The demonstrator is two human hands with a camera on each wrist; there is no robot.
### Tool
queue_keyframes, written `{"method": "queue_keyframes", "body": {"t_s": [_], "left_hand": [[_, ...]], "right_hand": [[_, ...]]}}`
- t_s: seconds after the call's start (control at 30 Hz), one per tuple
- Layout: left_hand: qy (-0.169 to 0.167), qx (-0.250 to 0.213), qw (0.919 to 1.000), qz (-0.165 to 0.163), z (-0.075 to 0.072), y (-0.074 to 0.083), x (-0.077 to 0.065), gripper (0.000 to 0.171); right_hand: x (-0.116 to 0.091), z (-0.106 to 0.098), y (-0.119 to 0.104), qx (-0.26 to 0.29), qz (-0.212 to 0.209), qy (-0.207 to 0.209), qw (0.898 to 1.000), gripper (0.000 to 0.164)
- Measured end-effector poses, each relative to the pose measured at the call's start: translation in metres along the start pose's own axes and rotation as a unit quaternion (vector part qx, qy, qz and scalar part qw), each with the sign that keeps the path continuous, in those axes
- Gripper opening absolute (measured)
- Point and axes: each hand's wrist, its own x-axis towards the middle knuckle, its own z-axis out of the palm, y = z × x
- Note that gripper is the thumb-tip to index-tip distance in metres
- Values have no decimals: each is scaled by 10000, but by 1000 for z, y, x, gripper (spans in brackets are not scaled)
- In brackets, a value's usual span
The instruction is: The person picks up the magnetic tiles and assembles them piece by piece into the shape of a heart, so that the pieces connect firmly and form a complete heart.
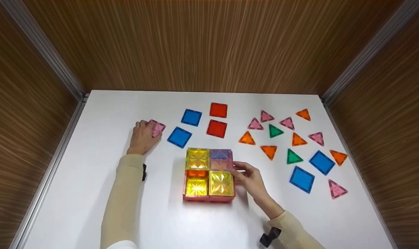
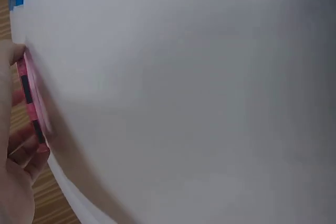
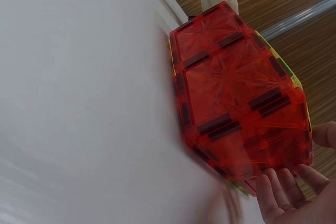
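Observation:
My left hand (image 1: 142,138) pinches a pink square magnetic tile (image 1: 158,128) at the table's left; the left wrist view shows the tile (image 2: 30,100) edge-on between thumb and fingertips. At the front middle stands a boxy block of magnetic tiles (image 1: 197,159), with red walls. Its top shows yellow squares and one pinkish see-through square (image 1: 220,165), while the front left section looks open from above. My right hand (image 1: 252,180) rests against the block's right side. In the right wrist view, its fingers (image 3: 286,187) touch the red wall (image 3: 231,77), the thumb near the top edge.
Two blue squares (image 1: 191,117) and two red squares (image 1: 218,110) lie flat behind the block. Pink, orange (image 1: 269,151) and green triangles (image 1: 294,156) are scattered on the right, with two more blue squares (image 1: 302,179). Wood-grain panels (image 1: 195,45) enclose the white table (image 1: 154,214).

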Motion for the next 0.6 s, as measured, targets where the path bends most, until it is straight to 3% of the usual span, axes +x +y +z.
{"method": "queue_keyframes", "body": {"t_s": [0.17, 0.33, 0.6], "left_hand": [[0, -289, 9995, 110, -11, 6, -15, 53], [-114, -525, 9983, 240, -27, 22, -37, 52], [6, -536, 9927, 1084, -43, 56, -74, 46]], "right_hand": [[0, -1, -1, -20, 37, 11, 10000, 37], [0, -2, -2, -41, 27, 22, 10000, 39], [1, 0, 0, -36, 55, -36, 10000, 39]]}}
